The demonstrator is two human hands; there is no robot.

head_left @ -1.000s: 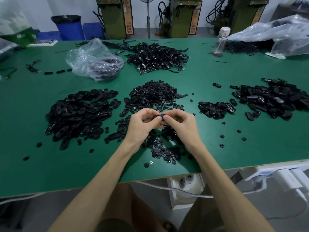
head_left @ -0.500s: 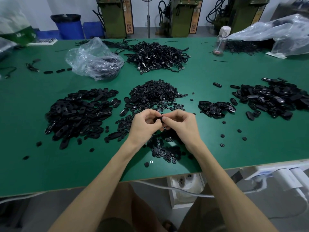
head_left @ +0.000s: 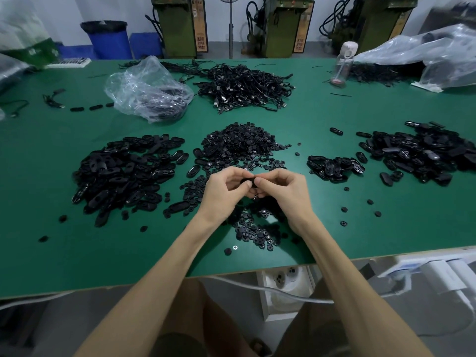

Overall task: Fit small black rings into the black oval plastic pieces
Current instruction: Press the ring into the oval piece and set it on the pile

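My left hand (head_left: pixel 224 193) and my right hand (head_left: pixel 280 191) meet fingertip to fingertip above the green table (head_left: pixel 51 253). Between them they pinch a black oval plastic piece (head_left: pixel 247 181), mostly hidden by the fingers; whether a ring sits in it I cannot tell. A heap of small black rings (head_left: pixel 242 145) lies just beyond the hands, and more rings (head_left: pixel 255 233) are scattered under my wrists. A big pile of oval pieces (head_left: pixel 126 173) lies to the left.
Two piles of black oval pieces (head_left: pixel 334 168) (head_left: pixel 422 153) lie to the right. Farther back are a clear plastic bag (head_left: pixel 146 91), a tangle of black cables (head_left: pixel 244 86) and a bottle (head_left: pixel 342 65). Loose rings dot the table at right.
Both hands stay pressed together over the same spot; the fingers have shifted slightly around the piece they hold.
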